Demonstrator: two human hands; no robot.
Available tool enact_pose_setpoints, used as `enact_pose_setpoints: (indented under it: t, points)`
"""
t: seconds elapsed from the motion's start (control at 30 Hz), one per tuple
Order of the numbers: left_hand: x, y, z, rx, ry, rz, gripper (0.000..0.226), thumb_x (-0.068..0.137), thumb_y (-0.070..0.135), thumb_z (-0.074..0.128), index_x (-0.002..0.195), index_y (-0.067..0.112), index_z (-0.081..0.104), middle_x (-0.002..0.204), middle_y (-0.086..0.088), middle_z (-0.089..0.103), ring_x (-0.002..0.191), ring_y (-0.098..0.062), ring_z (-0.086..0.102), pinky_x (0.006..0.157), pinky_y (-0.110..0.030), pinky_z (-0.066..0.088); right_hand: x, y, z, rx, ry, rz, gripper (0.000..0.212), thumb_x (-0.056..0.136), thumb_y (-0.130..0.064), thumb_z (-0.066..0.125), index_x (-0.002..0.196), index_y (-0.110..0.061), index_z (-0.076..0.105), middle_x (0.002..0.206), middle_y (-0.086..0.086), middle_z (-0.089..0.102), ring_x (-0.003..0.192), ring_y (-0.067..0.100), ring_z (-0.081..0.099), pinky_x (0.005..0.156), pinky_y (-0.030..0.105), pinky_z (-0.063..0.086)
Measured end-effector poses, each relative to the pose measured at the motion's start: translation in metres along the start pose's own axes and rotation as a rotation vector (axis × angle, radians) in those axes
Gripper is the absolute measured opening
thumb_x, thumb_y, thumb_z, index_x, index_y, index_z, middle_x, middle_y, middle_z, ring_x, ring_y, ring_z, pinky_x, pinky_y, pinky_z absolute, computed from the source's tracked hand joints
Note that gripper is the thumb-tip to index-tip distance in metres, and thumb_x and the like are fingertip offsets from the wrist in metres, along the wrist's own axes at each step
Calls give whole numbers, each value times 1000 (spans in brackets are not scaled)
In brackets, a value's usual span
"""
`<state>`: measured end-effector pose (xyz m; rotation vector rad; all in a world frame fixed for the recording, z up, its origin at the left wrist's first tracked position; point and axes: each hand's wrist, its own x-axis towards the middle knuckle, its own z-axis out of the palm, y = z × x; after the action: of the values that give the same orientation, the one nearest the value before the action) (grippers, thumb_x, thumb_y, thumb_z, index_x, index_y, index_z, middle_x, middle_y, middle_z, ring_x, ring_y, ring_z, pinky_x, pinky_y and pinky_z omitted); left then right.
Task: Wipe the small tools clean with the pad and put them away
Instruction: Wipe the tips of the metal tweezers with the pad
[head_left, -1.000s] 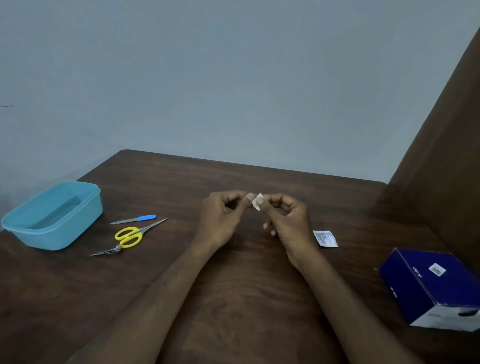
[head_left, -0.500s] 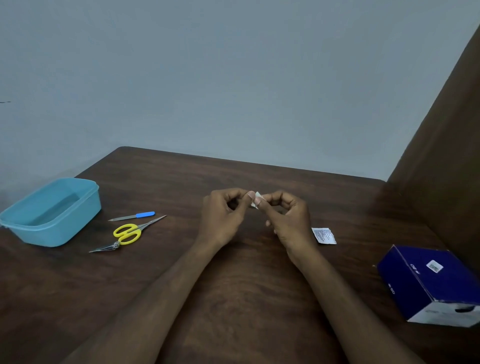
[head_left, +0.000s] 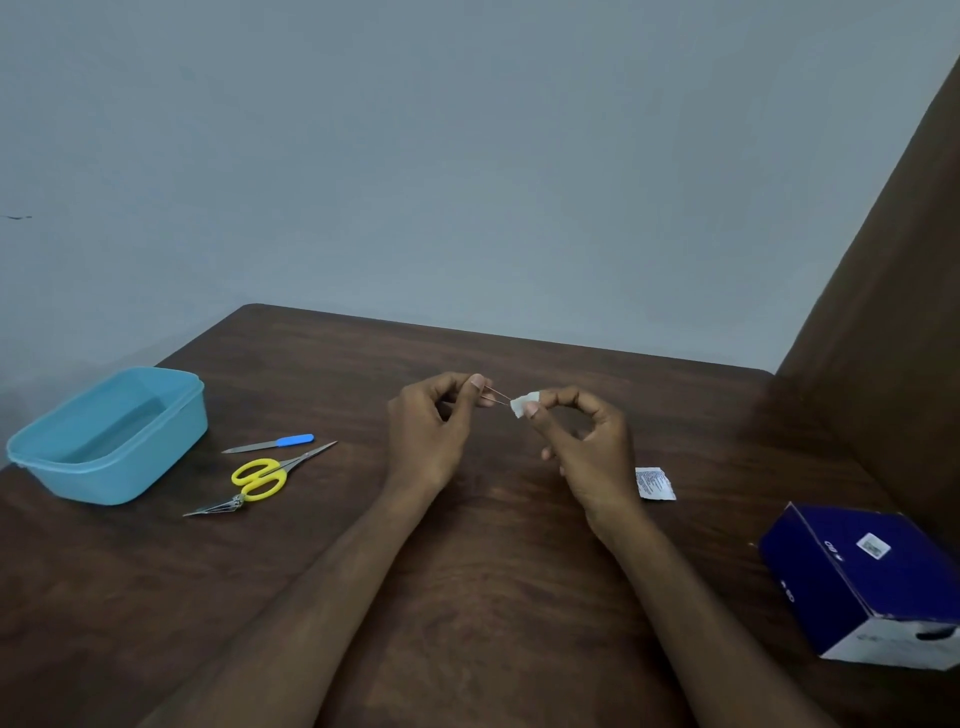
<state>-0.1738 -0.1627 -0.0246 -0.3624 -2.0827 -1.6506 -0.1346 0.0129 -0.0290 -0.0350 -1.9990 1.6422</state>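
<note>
Two hands: left hand (head_left: 434, 434) pinches tweezers (head_left: 497, 396); right hand (head_left: 582, 441) pinches pad (head_left: 522, 404).

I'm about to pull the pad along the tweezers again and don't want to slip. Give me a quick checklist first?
1. Left hand pinches tweezers: ok.
2. Right hand pinches pad: ok.
3. Pad meets the tweezer tips: ok.
4. Tweezers clean: cannot tell, too small.
5. Blue container open, ready for tools: ok.
6. Scissors, nail file, clipper wiped: cannot tell; they lie on the table.
</note>
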Motion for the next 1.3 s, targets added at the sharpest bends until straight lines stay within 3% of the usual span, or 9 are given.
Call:
enact_pose_setpoints:
  t: [0.1, 0.2, 0.37, 0.5, 0.7, 0.9, 1.07, 1.2, 1.3]
  points:
    - [0, -3, 1, 18, -61, -1, 20, 104, 29, 70, 90, 26, 85, 84, 21, 80, 82, 1, 76, 79, -28, 61, -2, 4, 1, -311, -21, -330, 11, 85, -36, 87, 85, -31, 77, 101, -14, 69, 50, 12, 49, 52, 30, 43]
    - [-3, -3, 3, 74, -126, 20, 20, 104, 35, 70, 92, 29, 85, 82, 20, 80, 79, 0, 75, 71, -33, 60, -9, -1, 7, -343, -45, -428, 9, 87, -30, 86, 87, -30, 77, 101, -16, 69, 48, 12, 48, 49, 26, 39]
    - [-1, -8, 1, 153, -65, -10, 23, 103, 46, 67, 89, 38, 82, 83, 29, 77, 78, 0, 73, 73, -40, 62, -1, 2, -2, -136, 130, -114, 19, 87, -23, 85, 76, -25, 69, 87, -14, 79, 46, 13, 58, 47, 27, 42]
    - [1, -6, 0, 169, -25, -41, 23, 104, 45, 66, 90, 38, 82, 83, 30, 77, 74, 2, 72, 75, -37, 62, 4, 6, -6, 66, 28, 152, 15, 84, -21, 89, 82, -17, 75, 87, 0, 81, 61, 9, 60, 43, 25, 41]
    - [1, -7, -1, 106, -30, -40, 21, 104, 39, 68, 91, 34, 83, 83, 26, 78, 79, 1, 74, 74, -33, 60, 3, 6, -7, 23, -66, 143, 14, 86, -27, 89, 87, -17, 80, 98, -6, 81, 61, 15, 64, 52, 29, 50]
    - [-3, 0, -1, -114, -96, -4, 16, 105, 26, 70, 108, 22, 84, 86, 16, 79, 71, -1, 68, 60, -18, 51, 0, -3, -7, 117, -102, 149, 13, 94, -15, 80, 99, -5, 75, 90, 7, 82, 45, 5, 56, 41, 17, 39]
    - [0, -8, 3, -209, -147, -106, 16, 104, 21, 70, 113, 20, 84, 92, -1, 80, 78, -6, 69, 63, -26, 59, 5, 3, -8, 42, 25, 44, 12, 86, -24, 90, 89, -18, 80, 92, -5, 82, 55, 20, 62, 52, 36, 50]
    - [1, -7, 4, -382, -111, -189, 16, 102, 12, 72, 115, 11, 81, 98, -9, 82, 85, -7, 73, 72, -21, 61, 0, 0, -12, -153, 35, -195, 8, 86, -24, 89, 85, -27, 82, 76, -19, 77, 46, 4, 60, 49, 20, 44]
    - [2, -4, 4, -501, -83, -241, 17, 99, 7, 73, 116, 4, 79, 102, -11, 83, 91, -13, 79, 82, -21, 63, -2, 0, -12, -338, 66, -347, 7, 86, -31, 89, 87, -34, 82, 56, -15, 65, 42, 13, 52, 48, 30, 42]
